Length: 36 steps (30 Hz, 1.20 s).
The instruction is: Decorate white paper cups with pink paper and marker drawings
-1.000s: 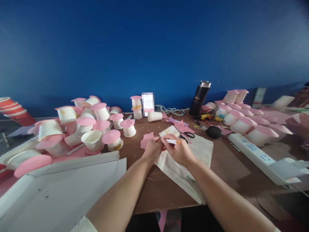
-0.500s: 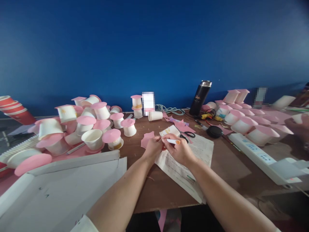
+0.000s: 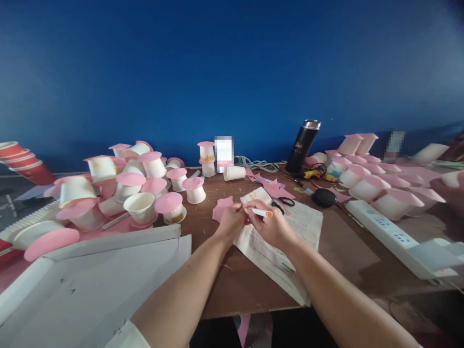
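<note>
Above a printed paper sheet [image 3: 304, 227], my two hands meet with fingertips together. My right hand [image 3: 273, 229] grips a white marker [image 3: 259, 212] with an orange end. The fingers of my left hand [image 3: 232, 220] are pinched close to the right fingertips; a small reddish bit shows between the hands, but what it is stays hidden. Just beyond them lies a white paper piece [image 3: 255, 195] with yellow marks. Black-handled scissors [image 3: 286, 201] rest at its right, and a cut pink paper piece [image 3: 222, 209] lies beyond my left hand.
Paper cups with pink paper tops [image 3: 130, 186] crowd the left side, behind a white box lid [image 3: 108, 280]. More pink-topped cups [image 3: 369, 188] stand at right, beside a power strip [image 3: 380, 237]. A black flask [image 3: 302, 147] and a round black case [image 3: 324, 197] are nearer the middle.
My hands keep nearly the same pose, and the marker stays in the right hand. The whole view has shifted very slightly.
</note>
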Motion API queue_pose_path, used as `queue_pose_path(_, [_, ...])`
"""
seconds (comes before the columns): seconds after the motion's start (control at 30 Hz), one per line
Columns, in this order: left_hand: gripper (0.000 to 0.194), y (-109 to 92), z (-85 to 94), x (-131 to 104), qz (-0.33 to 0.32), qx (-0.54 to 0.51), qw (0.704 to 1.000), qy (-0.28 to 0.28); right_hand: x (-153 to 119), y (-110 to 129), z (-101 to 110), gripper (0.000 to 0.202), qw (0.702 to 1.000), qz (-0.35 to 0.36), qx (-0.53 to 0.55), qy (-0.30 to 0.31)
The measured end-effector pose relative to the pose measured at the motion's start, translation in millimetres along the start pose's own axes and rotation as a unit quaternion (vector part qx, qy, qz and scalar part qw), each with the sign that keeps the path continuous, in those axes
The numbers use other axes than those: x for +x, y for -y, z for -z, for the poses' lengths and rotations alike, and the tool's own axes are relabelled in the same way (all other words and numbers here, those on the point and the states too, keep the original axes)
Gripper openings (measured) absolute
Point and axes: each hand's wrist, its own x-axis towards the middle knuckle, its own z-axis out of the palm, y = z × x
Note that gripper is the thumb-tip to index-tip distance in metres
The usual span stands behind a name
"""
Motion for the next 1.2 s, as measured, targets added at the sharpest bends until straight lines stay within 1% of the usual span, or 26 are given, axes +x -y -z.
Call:
queue_pose_path(0.43, [0.017, 1.7, -0.6, 1.5, 0.007, -0.020, 1.000, 0.010, -0.2, -2.0, -1.9, 0.016, 1.000, -0.005, 0.007, -0.001])
queue_pose_path(0.83, [0.019, -2.4, -2.8, -0.7, 0.020, -0.024, 0.999, -0.008, -0.5, 0.1, -0.9, 0.015, 1.000, -0.011, 0.009, 0.004])
queue_pose_path(1.03, [0.020, -4.7, -2.7, -2.1, 0.013, -0.017, 1.000, -0.011, 0.1, -1.5, -0.9, 0.015, 1.000, 0.002, 0.005, -0.001])
queue_pose_path(1.2, [0.020, -5.6, -2.2, -4.0, 0.007, -0.006, 1.000, -0.011, 0.4, -0.3, -1.0, 0.015, 1.000, -0.003, -0.009, -0.003])
